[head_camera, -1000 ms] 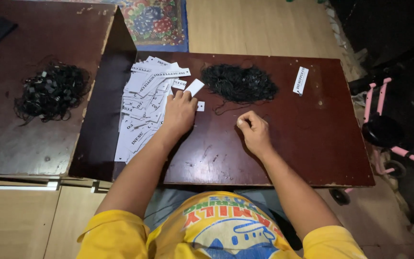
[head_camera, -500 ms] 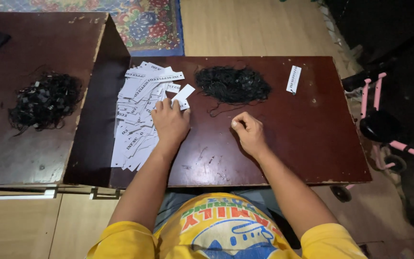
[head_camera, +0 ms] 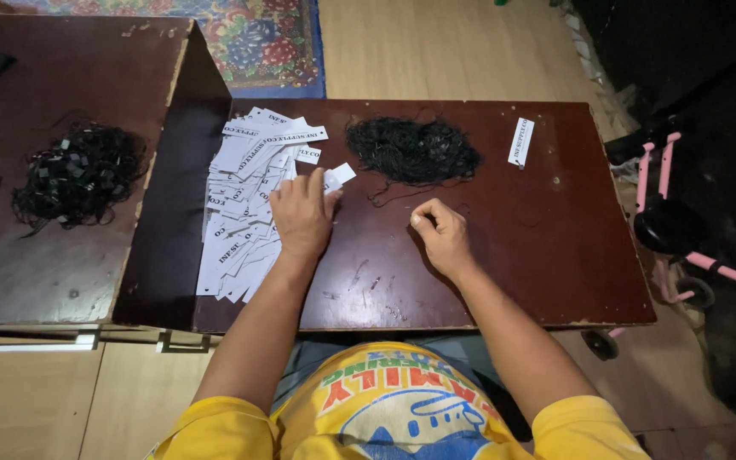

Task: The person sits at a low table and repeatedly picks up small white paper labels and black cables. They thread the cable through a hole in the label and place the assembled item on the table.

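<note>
My left hand (head_camera: 301,217) lies on the edge of a spread of white paper tags (head_camera: 244,200) on the dark brown table (head_camera: 513,255), its fingertips on a small white tag (head_camera: 336,177). My right hand (head_camera: 440,234) rests on the table with thumb and forefinger pinched together, apparently on a thin black thread, just below a heap of black threads (head_camera: 413,152).
A single white tag (head_camera: 520,141) lies at the table's far right. A second brown table (head_camera: 44,255) on the left carries another black heap with small tags (head_camera: 78,175). A pink-framed wheeled object (head_camera: 675,221) stands to the right, a patterned rug (head_camera: 249,38) beyond.
The left hand has slid slightly back toward me with the small white tag under its fingertips. The right hand stays pinched in about the same place.
</note>
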